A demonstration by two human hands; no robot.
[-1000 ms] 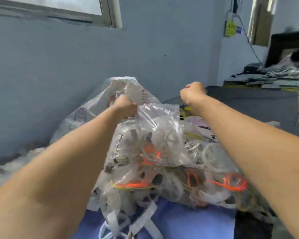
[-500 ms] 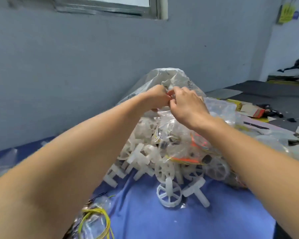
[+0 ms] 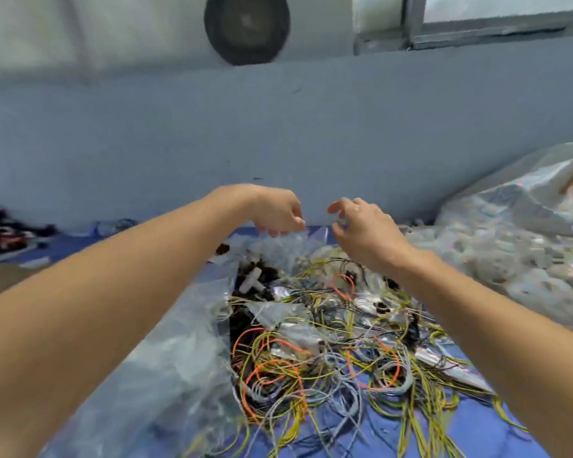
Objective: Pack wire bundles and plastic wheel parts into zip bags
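Observation:
My left hand (image 3: 275,209) and my right hand (image 3: 364,223) hover side by side over the far end of a tangled wire pile (image 3: 328,342) of yellow, orange and grey strands. Between them hangs a small clear zip bag (image 3: 288,246). The fingers of each hand are curled and pinch its top edge, though the picture is blurred there. A white plastic part (image 3: 250,282) lies among dark pieces just below the bag. The large clear sack of white wheel parts (image 3: 510,233) slumps at the right against the wall.
Everything lies on a blue cloth (image 3: 477,431). A heap of empty clear bags (image 3: 179,358) lies under my left forearm. Dark and red items (image 3: 0,233) sit at the far left. A grey wall (image 3: 278,133) closes off the back.
My view has swung left, from the sack of wheel parts to the wire pile. My hands, which were together at the sack's top, now hold a small bag over the wires.

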